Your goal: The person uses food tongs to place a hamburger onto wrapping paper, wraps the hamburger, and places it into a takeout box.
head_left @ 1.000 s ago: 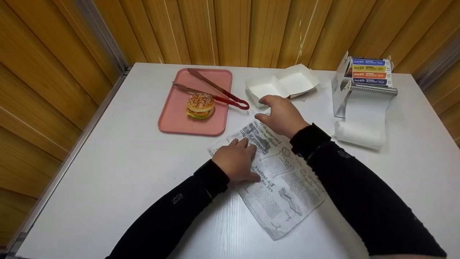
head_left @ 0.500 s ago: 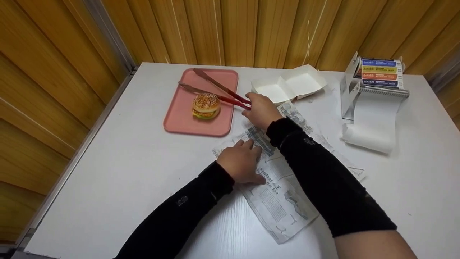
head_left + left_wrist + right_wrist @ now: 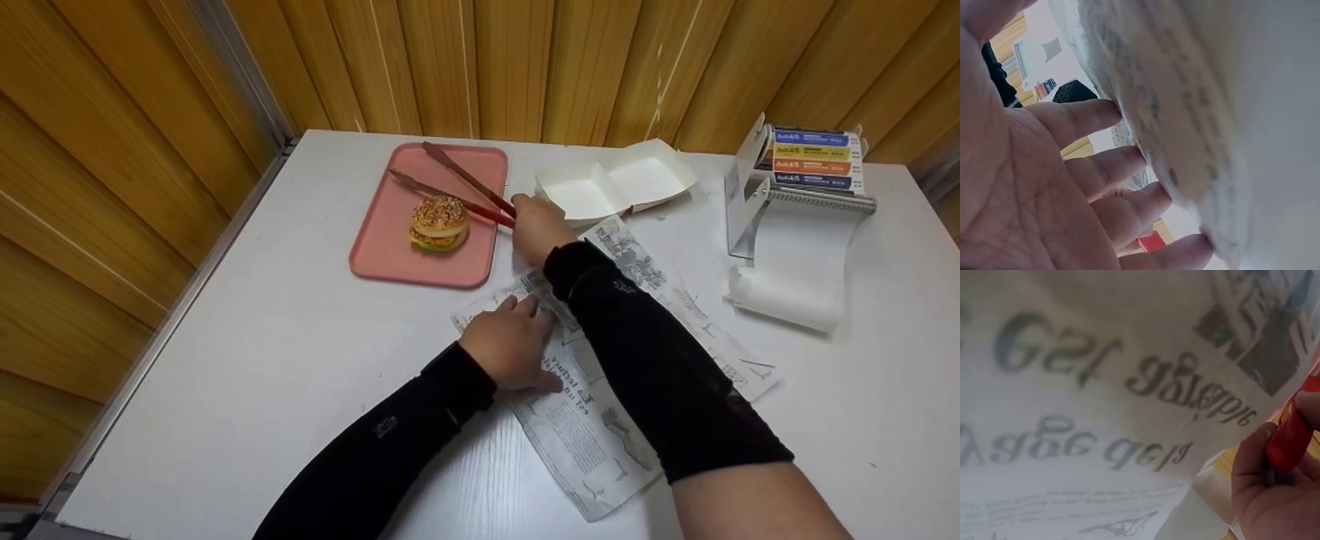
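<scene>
In the head view my right hand (image 3: 538, 229) grips the red handle end of a pair of tongs (image 3: 466, 178). The tongs' spread arms lie across the pink tray (image 3: 375, 259), beside a sesame burger (image 3: 439, 223). Close up in the right wrist view, fingers and thumb curl round the red handle (image 3: 1289, 441). My left hand (image 3: 510, 349) rests on a printed newspaper-style wrapping sheet (image 3: 581, 442), fingers spread. The left wrist view shows these fingers fairly straight, tips against the paper (image 3: 1168, 112). My right forearm hides part of the sheet.
Behind the right hand stands an unfolded white paper box (image 3: 652, 180). At the right is a metal holder with several coloured label rolls (image 3: 814, 160) and a hanging strip of white paper (image 3: 799, 240). A wooden slatted wall (image 3: 510, 67) borders the white table (image 3: 247, 322).
My right hand has moved left from beside the box to the tongs and closed round their handle, whose arms now stand slightly nearer together. The left hand has stayed on the sheet.
</scene>
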Motion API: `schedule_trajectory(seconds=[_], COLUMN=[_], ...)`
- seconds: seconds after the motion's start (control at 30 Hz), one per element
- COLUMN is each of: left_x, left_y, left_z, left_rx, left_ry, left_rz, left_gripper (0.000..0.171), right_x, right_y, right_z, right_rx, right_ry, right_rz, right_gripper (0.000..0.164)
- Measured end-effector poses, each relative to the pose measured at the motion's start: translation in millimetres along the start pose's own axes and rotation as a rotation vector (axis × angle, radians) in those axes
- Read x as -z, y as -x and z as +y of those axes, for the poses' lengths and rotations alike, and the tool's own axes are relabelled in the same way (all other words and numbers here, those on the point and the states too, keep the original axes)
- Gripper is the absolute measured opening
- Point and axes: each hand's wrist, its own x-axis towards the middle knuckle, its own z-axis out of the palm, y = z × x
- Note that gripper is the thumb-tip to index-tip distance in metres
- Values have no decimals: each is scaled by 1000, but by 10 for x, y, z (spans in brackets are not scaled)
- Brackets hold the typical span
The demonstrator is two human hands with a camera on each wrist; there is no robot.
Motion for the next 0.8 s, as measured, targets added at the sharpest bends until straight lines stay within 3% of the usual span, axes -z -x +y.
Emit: schedule_trajectory(seconds=[0.2,0.33,0.53,0.67,0.8], left_x=[2,0,4,-4,-26], left_y=[7,13,120,242,316], left_z=[-5,-17,-63,-156,-245], left_rx=[-5,-1,13,12,13], left_ry=[12,28,74,119,101], left_rz=[-2,1,-21,-10,4], left_gripper=[106,102,104,106,96], right_x=[149,359,685,793,831], right_y=[167,350,757,1085,1377], right_z=[-36,-9,218,443,628], right_rx=[-66,-74,-85,-86,-69], right_ry=[-53,-121,-321,-416,-459], right_rz=[-30,33,109,50,-51], right_gripper=[47,49,49,50,43])
